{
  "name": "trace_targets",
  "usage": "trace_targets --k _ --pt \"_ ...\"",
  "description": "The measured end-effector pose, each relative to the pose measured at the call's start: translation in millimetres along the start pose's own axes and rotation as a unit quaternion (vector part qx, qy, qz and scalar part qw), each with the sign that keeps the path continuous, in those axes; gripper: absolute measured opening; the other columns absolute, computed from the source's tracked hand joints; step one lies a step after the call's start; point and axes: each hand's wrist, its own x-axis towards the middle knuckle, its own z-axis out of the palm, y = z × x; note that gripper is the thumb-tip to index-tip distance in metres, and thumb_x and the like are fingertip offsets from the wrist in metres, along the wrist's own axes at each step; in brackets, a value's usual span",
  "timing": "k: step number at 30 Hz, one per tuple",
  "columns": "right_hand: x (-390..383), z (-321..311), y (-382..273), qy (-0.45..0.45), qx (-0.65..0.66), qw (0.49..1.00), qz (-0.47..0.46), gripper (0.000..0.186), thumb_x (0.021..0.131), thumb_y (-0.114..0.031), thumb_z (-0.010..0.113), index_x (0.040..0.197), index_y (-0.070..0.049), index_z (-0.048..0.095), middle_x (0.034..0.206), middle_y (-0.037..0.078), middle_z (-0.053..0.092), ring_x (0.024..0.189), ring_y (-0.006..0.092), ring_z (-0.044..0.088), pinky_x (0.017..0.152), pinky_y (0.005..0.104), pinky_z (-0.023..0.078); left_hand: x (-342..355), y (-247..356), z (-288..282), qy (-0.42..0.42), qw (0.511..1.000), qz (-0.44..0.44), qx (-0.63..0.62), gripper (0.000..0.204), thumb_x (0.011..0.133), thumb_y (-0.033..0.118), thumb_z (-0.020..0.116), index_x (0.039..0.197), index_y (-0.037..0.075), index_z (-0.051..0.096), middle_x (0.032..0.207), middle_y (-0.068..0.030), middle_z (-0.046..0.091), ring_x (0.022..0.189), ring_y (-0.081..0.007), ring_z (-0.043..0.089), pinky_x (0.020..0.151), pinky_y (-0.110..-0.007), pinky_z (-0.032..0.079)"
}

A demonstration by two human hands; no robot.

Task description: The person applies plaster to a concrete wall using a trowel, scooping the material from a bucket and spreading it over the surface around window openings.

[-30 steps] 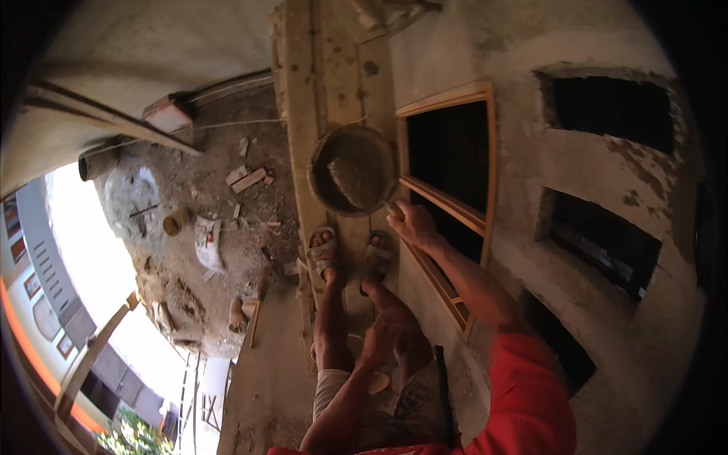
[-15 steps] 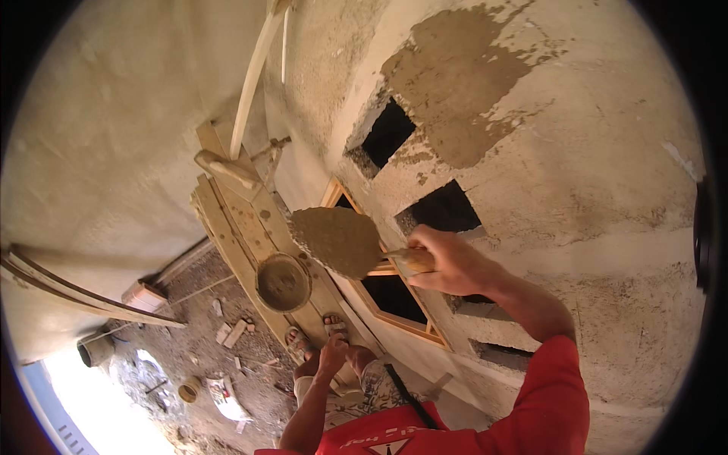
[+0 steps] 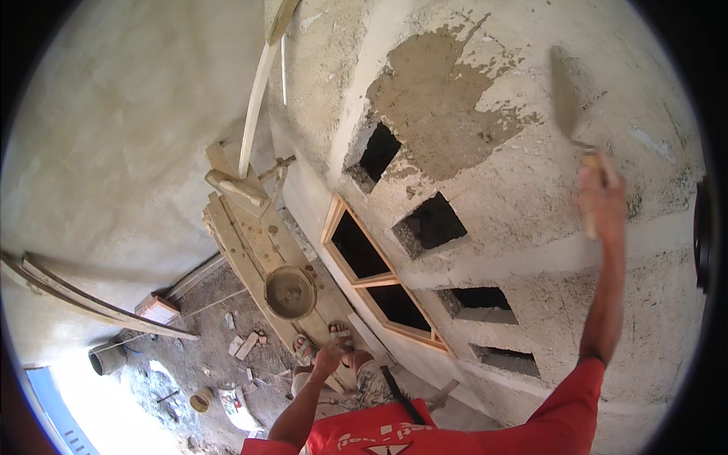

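My right hand [image 3: 600, 199] is raised high at the right, gripping the wooden handle of a plastering trowel [image 3: 567, 98] whose blade stands against the rough wall. A patch of fresh wet mortar [image 3: 444, 114] covers the wall to the left of the blade, above two dark openings. My left hand [image 3: 330, 358] hangs low beside my legs, fingers loose, holding nothing. A round pan of mortar [image 3: 289, 292] sits on the wooden plank scaffold [image 3: 243, 243] by my sandalled feet.
A wooden window frame [image 3: 375, 277] is set in the wall below the openings. A long curved wooden batten [image 3: 258, 83] leans against the wall. Far below lie rubble, brick pieces [image 3: 243, 345], a pipe end [image 3: 106, 358] and planks [image 3: 83, 299].
My right hand swung the trowel from the mortar pan up to the wall, and its load is gone from the blade. My view tilted up from the ground to the wall.
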Motion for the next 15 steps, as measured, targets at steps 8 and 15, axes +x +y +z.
trace_targets --k 8,15 --pt "-48.5 76.3 -11.5 -0.242 0.130 0.961 -0.031 0.056 0.087 -0.040 0.074 0.129 -0.005 0.061 0.098 0.009 0.064 0.072 0.0125 0.060 0.059 0.0293 0.050 11.5 -68.2 20.5 -0.047 0.966 0.143 0.211 0.038 0.088 0.026 0.066 0.119 0.005 0.067 0.118 -0.0204 0.066 0.109 -0.0364 0.063 0.096 -0.045 0.049" --pt "-99.1 270.8 23.7 -0.392 0.154 0.906 0.038 0.046 0.084 -0.019 0.072 0.126 -0.003 0.060 0.082 0.008 0.065 0.056 0.0153 0.059 0.053 0.0340 0.049 -22.6 -8.7 -2.9 0.107 0.994 0.008 -0.031 0.036 0.090 0.025 0.062 0.111 -0.004 0.063 0.108 -0.0186 0.070 0.102 -0.0373 0.066 0.090 -0.047 0.051"
